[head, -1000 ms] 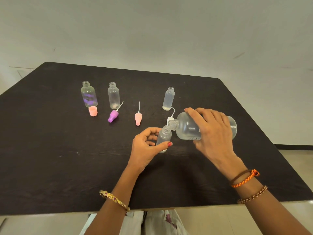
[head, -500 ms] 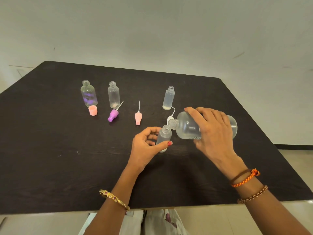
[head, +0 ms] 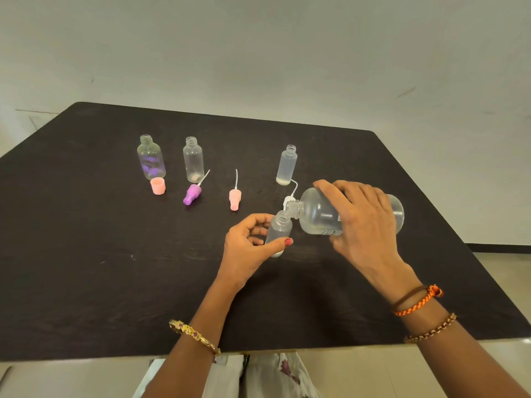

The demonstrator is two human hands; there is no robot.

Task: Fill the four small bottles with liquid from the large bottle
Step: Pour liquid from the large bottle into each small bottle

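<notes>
Step in hand: we're pouring from the large clear round-shouldered plastic bottle (head: 321,215) into one small frosted plastic bottle (head: 278,232), neck to neck, just above the dark wooden bench (head: 86,254).

Right hand (head: 363,225): it's gripping the large bottle from above, fingers wrapped over its body, the bottle tipped nearly flat with its mouth pointing left.

Left hand (head: 250,245): it's pinching the small bottle between thumb and fingers, holding it roughly upright, leaning a bit toward the big one.

Where the liquid's at: we can't really make out a stream or the level inside the held bottle, too hazy.

Doing it well: we're guessing the trick is keeping the big mouth right over the tiny opening and tilting slowly, since a wide neck into a narrow one looks like it'll splash easily. We're also thinking the thumb should stay clear of the rim, and we should ease back before it brims.

Small bottles: four. Besides the held one, three are standing uncapped at the back: a rounder clear one with a purple tint (head: 150,158), a clear straight one (head: 193,159) and a slim frosted one (head: 286,165).

Large bottles: one.

Tops lying loose: four. One stubby pink cap (head: 158,186), one purple spray top (head: 192,194), one pink spray top (head: 234,199) and one white spray top (head: 288,200) half hidden behind the pour.

Bracelets: three, one gold on the left wrist, two on the right.
</notes>
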